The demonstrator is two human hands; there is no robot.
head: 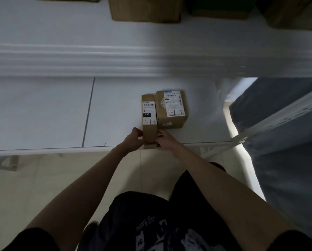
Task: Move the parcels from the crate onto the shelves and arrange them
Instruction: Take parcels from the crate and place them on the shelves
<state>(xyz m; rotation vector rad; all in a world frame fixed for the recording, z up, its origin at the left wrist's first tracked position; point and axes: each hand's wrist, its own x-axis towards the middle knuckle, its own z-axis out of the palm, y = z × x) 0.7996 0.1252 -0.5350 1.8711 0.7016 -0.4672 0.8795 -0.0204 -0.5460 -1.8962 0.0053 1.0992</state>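
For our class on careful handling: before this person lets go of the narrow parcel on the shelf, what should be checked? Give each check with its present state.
1. Both hands grip the narrow parcel: left hand and right hand pinch its near end: ok.
2. Parcel fully on the lower shelf: near end overhangs the front edge: not ok.
3. Snug beside the square parcel: sides appear to touch: ok.
4. Label faces up: ok.
5. Crate emptied: not in view, cannot tell.
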